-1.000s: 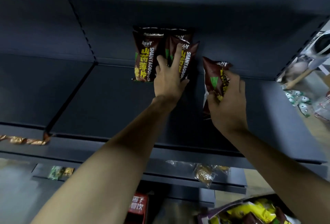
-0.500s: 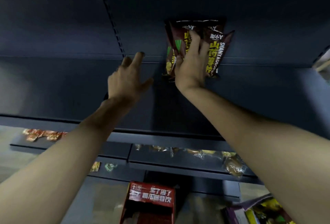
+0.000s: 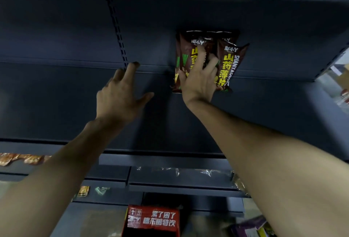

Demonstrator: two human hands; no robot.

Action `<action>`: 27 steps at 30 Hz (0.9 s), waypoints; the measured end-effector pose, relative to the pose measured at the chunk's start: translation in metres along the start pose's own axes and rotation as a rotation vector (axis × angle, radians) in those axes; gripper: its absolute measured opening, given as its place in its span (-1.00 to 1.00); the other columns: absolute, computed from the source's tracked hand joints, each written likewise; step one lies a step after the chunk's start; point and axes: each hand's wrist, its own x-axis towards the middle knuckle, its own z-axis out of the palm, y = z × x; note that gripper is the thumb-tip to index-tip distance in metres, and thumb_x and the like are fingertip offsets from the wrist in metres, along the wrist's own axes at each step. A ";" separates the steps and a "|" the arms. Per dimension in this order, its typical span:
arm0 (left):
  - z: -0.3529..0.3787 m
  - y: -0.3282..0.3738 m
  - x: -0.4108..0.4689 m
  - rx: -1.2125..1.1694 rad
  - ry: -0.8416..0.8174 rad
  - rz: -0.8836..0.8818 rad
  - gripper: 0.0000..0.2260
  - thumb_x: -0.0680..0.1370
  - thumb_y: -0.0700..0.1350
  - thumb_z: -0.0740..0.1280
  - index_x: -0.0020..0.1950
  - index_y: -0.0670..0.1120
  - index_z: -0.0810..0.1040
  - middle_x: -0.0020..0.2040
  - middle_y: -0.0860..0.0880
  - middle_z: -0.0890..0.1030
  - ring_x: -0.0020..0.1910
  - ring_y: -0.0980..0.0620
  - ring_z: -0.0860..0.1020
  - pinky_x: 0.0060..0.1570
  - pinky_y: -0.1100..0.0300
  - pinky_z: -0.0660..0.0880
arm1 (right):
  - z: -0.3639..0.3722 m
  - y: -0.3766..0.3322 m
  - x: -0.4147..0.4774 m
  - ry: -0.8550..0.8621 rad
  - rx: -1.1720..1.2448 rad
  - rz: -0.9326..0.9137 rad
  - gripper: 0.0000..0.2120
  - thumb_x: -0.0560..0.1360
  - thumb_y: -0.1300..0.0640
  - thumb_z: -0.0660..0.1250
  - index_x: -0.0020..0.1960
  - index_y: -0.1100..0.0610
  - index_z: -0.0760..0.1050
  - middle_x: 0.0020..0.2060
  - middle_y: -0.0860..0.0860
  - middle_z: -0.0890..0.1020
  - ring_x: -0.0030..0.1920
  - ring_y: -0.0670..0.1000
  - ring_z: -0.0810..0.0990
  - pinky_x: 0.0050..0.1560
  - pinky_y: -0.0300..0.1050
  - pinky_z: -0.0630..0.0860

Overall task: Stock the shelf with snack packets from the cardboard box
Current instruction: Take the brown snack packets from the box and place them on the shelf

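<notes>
While the right hand [image 3: 198,83] lies spread over the snack packets [image 3: 229,66], its fingers [image 3: 202,55] mostly straight and pressing the brown fronts toward the back panel [image 3: 56,28], the left hand [image 3: 119,96] hovers open to the left of them, fingers splayed above the dark shelf [image 3: 75,108] and holding nothing. The packets stand upright in a tight cluster at the far edge of the shelf, right of its middle, overlapping one another and leaning on the panel. I cannot tell how many there are, since the hand covers the middle ones. They look like puffed film bags: light, soft, slick-skinned and probably full of brittle chips. I judge that a hard squeeze on the belly would crush the contents, and a loose pinch would let the film slide. The better hold is likely the flat crimped seam at top or bottom, or a gentle flat-handed press across the front. On so narrow a base they may topple forward once the pressing hand lifts. Near the bottom of the view stands a red carton [image 3: 153,219]; whether it is the stock box I cannot tell.
</notes>
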 end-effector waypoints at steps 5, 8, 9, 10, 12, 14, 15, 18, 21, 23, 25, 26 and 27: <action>0.013 0.010 -0.002 0.016 -0.068 0.042 -0.34 0.46 0.20 0.40 0.45 0.09 0.17 0.25 -0.09 0.46 0.11 -0.23 0.54 -0.14 -0.08 0.45 | 0.002 0.006 -0.009 -0.029 -0.042 -0.032 -0.26 0.44 -0.09 0.45 0.49 -0.02 0.15 0.32 0.14 0.28 0.20 0.13 0.42 -0.13 -0.06 0.56; 0.019 0.016 -0.002 0.042 -0.107 0.078 -0.34 0.47 0.19 0.40 0.46 0.09 0.17 0.24 -0.09 0.47 0.09 -0.25 0.55 -0.18 -0.04 0.43 | 0.004 0.012 -0.021 -0.066 -0.044 -0.029 -0.27 0.44 -0.07 0.45 0.49 -0.04 0.17 0.31 0.15 0.28 0.25 0.16 0.37 -0.12 0.00 0.59; 0.021 0.019 -0.002 0.052 -0.115 0.086 -0.34 0.47 0.19 0.40 0.46 0.08 0.17 0.24 -0.09 0.46 0.08 -0.25 0.55 -0.18 -0.03 0.42 | 0.004 0.013 -0.023 -0.069 -0.042 -0.031 -0.28 0.45 -0.07 0.44 0.49 -0.04 0.17 0.30 0.15 0.29 0.25 0.16 0.36 -0.11 0.01 0.60; 0.021 0.023 -0.002 0.062 -0.119 0.094 -0.34 0.47 0.19 0.40 0.46 0.08 0.18 0.24 -0.10 0.46 0.08 -0.26 0.55 -0.18 -0.02 0.42 | 0.004 0.012 -0.023 -0.069 -0.038 -0.034 -0.28 0.45 -0.07 0.45 0.49 -0.04 0.18 0.30 0.15 0.29 0.25 0.16 0.36 -0.11 0.01 0.60; 0.020 0.032 -0.002 0.074 -0.121 0.110 -0.37 0.47 0.17 0.40 0.44 0.06 0.20 0.25 -0.11 0.46 0.09 -0.27 0.54 -0.16 -0.04 0.43 | -0.001 0.012 -0.021 -0.083 -0.024 -0.027 -0.26 0.43 -0.09 0.47 0.48 -0.04 0.19 0.31 0.14 0.28 0.25 0.15 0.37 -0.10 -0.01 0.61; 0.017 0.041 -0.001 0.070 -0.121 0.122 -0.39 0.48 0.14 0.40 0.42 0.05 0.21 0.26 -0.12 0.47 0.11 -0.29 0.53 -0.12 -0.08 0.45 | -0.009 0.013 -0.021 -0.089 -0.022 -0.032 -0.24 0.40 -0.17 0.46 0.48 -0.06 0.17 0.31 0.12 0.26 0.24 0.15 0.39 -0.15 -0.03 0.59; 0.016 0.045 -0.001 0.068 -0.127 0.127 -0.41 0.48 0.11 0.40 0.41 0.04 0.21 0.26 -0.13 0.46 0.13 -0.29 0.53 -0.09 -0.10 0.46 | -0.015 0.014 -0.023 -0.086 -0.025 -0.050 -0.25 0.41 -0.22 0.42 0.47 -0.07 0.16 0.32 0.12 0.26 0.23 0.15 0.40 -0.18 -0.03 0.58; 0.012 0.061 0.000 0.099 -0.158 0.159 -0.45 0.47 0.02 0.38 0.39 0.03 0.22 0.22 -0.14 0.47 0.11 -0.30 0.52 -0.12 -0.07 0.41 | -0.040 0.029 -0.033 -0.098 -0.002 -0.140 -0.39 0.50 -0.24 0.27 0.46 -0.04 0.20 0.30 0.09 0.31 0.21 0.15 0.44 -0.21 0.00 0.56; 0.011 0.090 0.000 0.094 -0.178 0.214 -0.49 0.48 0.02 0.37 0.37 0.02 0.26 0.19 -0.13 0.46 0.07 -0.32 0.53 -0.17 -0.02 0.34 | -0.078 0.064 -0.034 -0.133 -0.049 -0.250 -0.52 0.57 -0.14 0.22 0.41 0.04 0.28 0.25 0.08 0.37 0.19 0.13 0.46 -0.21 0.02 0.55; 0.015 0.120 -0.001 0.093 -0.197 0.246 -0.48 0.48 0.02 0.36 0.39 0.04 0.26 0.22 -0.13 0.46 0.07 -0.33 0.53 -0.15 -0.03 0.36 | -0.105 0.093 -0.031 -0.145 -0.113 -0.273 -0.56 0.57 -0.11 0.21 0.37 0.06 0.31 0.22 0.07 0.39 0.17 0.13 0.46 -0.24 0.02 0.53; 0.022 0.157 -0.004 0.088 -0.216 0.285 -0.48 0.48 0.01 0.36 0.38 0.04 0.26 0.25 -0.12 0.45 0.08 -0.31 0.53 -0.15 0.00 0.35 | -0.132 0.123 -0.027 -0.132 -0.170 -0.267 -0.57 0.57 -0.09 0.22 0.36 0.07 0.32 0.19 0.08 0.40 0.14 0.13 0.47 -0.25 0.00 0.50; 0.025 0.177 -0.006 0.081 -0.226 0.312 -0.49 0.47 0.00 0.36 0.37 0.02 0.26 0.26 -0.11 0.44 0.10 -0.29 0.52 -0.15 0.01 0.36 | -0.146 0.139 -0.025 -0.129 -0.195 -0.268 -0.57 0.56 -0.08 0.23 0.36 0.08 0.32 0.19 0.08 0.41 0.13 0.14 0.48 -0.26 -0.01 0.48; 0.030 0.199 -0.011 0.082 -0.238 0.339 -0.50 0.47 -0.01 0.36 0.37 0.00 0.27 0.27 -0.11 0.43 0.11 -0.28 0.52 -0.13 0.00 0.40 | -0.160 0.155 -0.023 -0.133 -0.215 -0.271 -0.57 0.56 -0.07 0.23 0.36 0.09 0.32 0.20 0.09 0.42 0.13 0.16 0.49 -0.25 0.00 0.49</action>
